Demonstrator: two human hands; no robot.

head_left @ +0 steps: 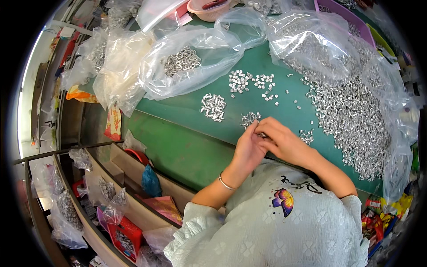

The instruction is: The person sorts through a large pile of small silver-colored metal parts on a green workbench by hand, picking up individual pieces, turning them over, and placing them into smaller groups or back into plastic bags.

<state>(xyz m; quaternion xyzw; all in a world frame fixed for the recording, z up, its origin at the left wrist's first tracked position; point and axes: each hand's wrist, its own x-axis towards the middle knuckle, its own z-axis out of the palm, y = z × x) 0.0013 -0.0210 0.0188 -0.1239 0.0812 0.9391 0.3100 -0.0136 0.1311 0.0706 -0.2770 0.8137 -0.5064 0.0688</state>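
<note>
A green surface [178, 110] carries small metal parts. Studs [239, 82] lie scattered around its middle. From there, a clear bag [222, 46] of rings lies at ten o'clock, curved pieces [213, 107] at eight, a smaller pile [249, 119] at six, a few bits [306, 136] at five, a big heap [351, 115] toward four.

Bright light covers the green tabletop [178, 110]; small curved silver metal pieces [249, 119] glint; white glare streaks a clear plastic bag [307, 29]. Brown open compartments [141, 209] sit dimmer. Fisheye distortion bends outer edges.
</note>
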